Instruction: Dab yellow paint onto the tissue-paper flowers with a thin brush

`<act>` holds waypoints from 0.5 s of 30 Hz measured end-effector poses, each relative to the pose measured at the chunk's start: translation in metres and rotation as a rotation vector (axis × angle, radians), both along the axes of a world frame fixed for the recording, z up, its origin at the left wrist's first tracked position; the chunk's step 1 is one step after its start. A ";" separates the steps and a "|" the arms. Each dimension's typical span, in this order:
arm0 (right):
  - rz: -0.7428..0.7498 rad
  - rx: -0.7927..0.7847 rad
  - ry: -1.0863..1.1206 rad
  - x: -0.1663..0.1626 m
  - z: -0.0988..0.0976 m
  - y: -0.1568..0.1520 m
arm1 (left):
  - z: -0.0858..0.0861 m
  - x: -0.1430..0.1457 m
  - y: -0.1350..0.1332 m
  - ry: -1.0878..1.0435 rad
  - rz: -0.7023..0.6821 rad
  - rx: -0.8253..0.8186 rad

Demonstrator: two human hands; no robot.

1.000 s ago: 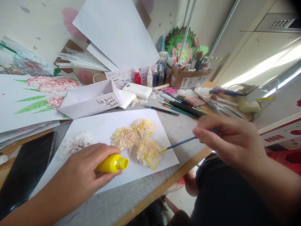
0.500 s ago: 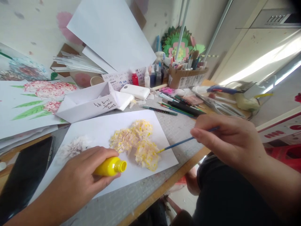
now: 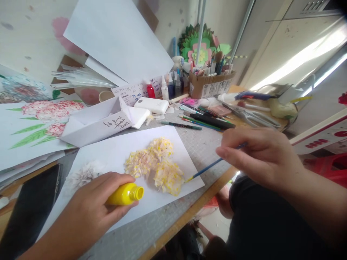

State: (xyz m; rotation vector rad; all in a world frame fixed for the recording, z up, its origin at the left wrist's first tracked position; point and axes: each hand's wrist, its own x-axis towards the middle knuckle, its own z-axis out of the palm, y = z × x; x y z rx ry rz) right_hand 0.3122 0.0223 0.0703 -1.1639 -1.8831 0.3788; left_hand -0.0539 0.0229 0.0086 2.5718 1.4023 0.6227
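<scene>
My left hand (image 3: 99, 207) is closed around a yellow paint bottle (image 3: 123, 195), uncapped and tilted with its mouth to the right. Between the thumb and fingers of my right hand (image 3: 257, 155) is a thin blue paintbrush (image 3: 208, 167). Its yellow tip is just right of the nearest of three ruffled pale flowers (image 3: 168, 177) with yellow-dabbed edges; whether it touches the paper I cannot tell. The flowers sit on a white sheet of paper (image 3: 108, 155). A whitish-grey ruffled flower (image 3: 85, 175) lies on the sheet's left part, partly behind my left hand.
An open white paper box (image 3: 94, 126) stands behind the sheet. Small paint bottles (image 3: 170, 88), pens (image 3: 181, 125), scissors (image 3: 252, 117) and a cardboard box of brushes (image 3: 211, 86) line the back. A black phone (image 3: 32, 206) lies at left. The table's wooden edge (image 3: 173, 231) runs along the front.
The brush tip has drawn back slightly from the nearest flower's right edge, down and to the right. My left hand still holds the bottle. The whole view has shifted a little.
</scene>
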 end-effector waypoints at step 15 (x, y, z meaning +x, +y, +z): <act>-0.056 0.000 -0.024 -0.002 0.000 0.000 | 0.005 -0.005 0.007 0.123 -0.143 0.124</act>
